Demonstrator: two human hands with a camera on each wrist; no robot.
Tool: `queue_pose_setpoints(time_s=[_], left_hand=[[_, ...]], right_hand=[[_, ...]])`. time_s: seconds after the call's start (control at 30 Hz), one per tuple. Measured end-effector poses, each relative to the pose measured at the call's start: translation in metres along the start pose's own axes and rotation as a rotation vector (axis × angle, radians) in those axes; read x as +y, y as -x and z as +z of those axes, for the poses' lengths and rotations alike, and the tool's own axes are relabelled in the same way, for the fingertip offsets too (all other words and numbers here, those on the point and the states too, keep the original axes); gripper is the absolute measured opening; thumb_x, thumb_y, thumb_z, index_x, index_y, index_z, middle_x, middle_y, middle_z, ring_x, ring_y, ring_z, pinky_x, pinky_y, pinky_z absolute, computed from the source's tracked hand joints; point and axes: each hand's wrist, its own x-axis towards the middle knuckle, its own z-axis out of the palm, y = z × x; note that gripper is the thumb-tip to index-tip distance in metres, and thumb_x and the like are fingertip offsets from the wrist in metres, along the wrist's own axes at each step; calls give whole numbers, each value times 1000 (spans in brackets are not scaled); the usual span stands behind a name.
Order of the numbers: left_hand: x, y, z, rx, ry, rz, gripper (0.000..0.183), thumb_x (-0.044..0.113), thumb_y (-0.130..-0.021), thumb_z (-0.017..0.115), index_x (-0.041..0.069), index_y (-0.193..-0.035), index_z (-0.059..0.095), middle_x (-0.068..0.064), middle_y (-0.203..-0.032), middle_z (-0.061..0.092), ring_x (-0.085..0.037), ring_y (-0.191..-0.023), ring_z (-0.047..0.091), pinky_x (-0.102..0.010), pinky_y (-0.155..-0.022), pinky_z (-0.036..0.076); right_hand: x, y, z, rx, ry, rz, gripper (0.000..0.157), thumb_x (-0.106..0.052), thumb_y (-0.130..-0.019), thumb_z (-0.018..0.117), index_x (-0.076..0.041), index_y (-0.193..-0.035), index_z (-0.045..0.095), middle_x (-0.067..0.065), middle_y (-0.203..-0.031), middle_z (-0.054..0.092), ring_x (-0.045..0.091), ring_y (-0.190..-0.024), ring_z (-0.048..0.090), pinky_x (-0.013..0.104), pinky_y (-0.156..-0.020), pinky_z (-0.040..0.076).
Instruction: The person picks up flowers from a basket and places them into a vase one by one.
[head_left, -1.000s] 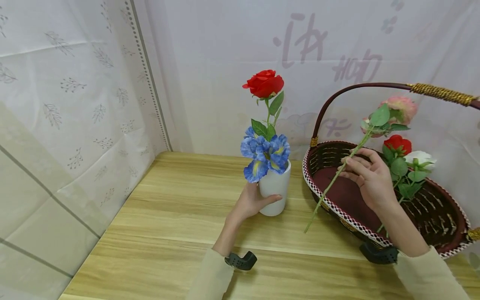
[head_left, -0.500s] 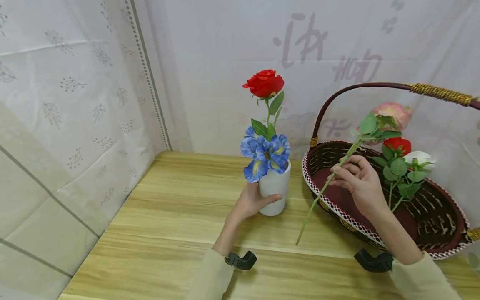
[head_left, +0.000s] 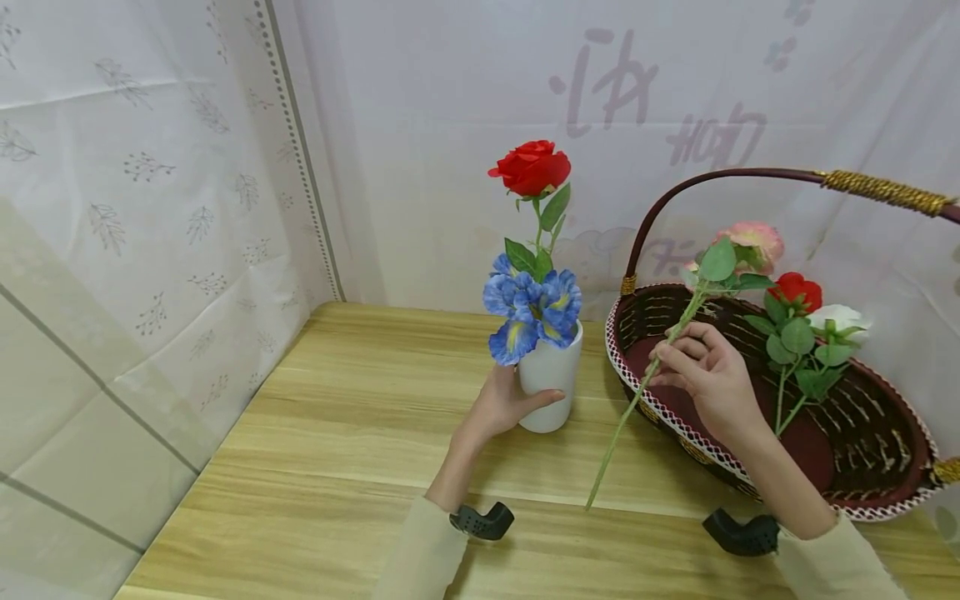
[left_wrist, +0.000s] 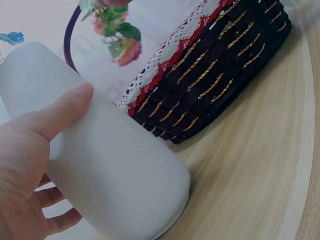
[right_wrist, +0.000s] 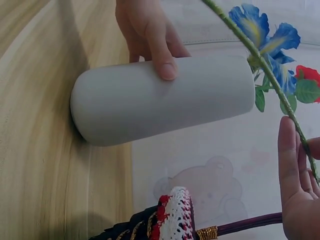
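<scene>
A white vase [head_left: 553, 379] stands upright on the wooden table, holding a tall red rose [head_left: 532, 169] and a blue iris [head_left: 525, 308]. My left hand [head_left: 506, 407] grips its side, the thumb across the front, as the left wrist view also shows on the vase [left_wrist: 115, 160]. Over the basket's left part, my right hand [head_left: 708, 379] pinches the green stem of a pink flower [head_left: 759, 243] between thumb and fingers. Its bloom points up and right, and the bare stem end slants down-left, to the right of the vase. In the right wrist view the stem [right_wrist: 270, 75] crosses before the iris.
To the right sits a dark woven basket [head_left: 888, 500] with lace trim and a tall arched handle [head_left: 720, 173]. Inside lie a red flower [head_left: 797, 292] and a white flower [head_left: 836, 321] with green leaves. Printed cloth [head_left: 420, 167] hangs behind and at the left.
My right hand has moved left and down with the pink flower, bringing its bloom and stem end closer to the vase. The left hand keeps its hold on the vase.
</scene>
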Motion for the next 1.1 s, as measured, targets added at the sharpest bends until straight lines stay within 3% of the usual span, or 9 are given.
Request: queue_pose_setpoints(time_s=[0.27,0.5,0.77,1.1], left_hand=[[0,0,-1,-3,-7,-25,100,7,-81,86,8,-158,23,-15,-152,42,-31,-135,46,-49,-109,41],[0,1,-1,-7,-3,-45,100,8,-81,86,10,-158,23,-13,-153,41,-30,-137,44,-50,-109,41],[0,1,-1,-9,-5,-21,99,8,-82,86,10,-159,23,-14,-152,42,-30,-137,45,-49,-109,41],[-2,-1,0,-2,15,-9,97,6,-81,86,10,-157,27,-13,-149,46,-30,-132,49,-49,-107,43]], right_hand=[[0,2,8,-44,90,-39,45,11,-100,53,3,-143,41,12,-93,66,22,-80,71,35,-70,60],[-2,4,16,-31,69,-41,39,10,-101,52,1,-138,43,14,-90,66,24,-80,71,36,-68,60],[-2,4,24,-39,36,-63,31,6,-104,48,6,-134,42,11,-89,67,26,-77,69,35,-64,60],[-8,-4,35,-63,77,-96,34,5,-104,48,11,-137,42,9,-87,66,23,-73,66,34,-63,59]])
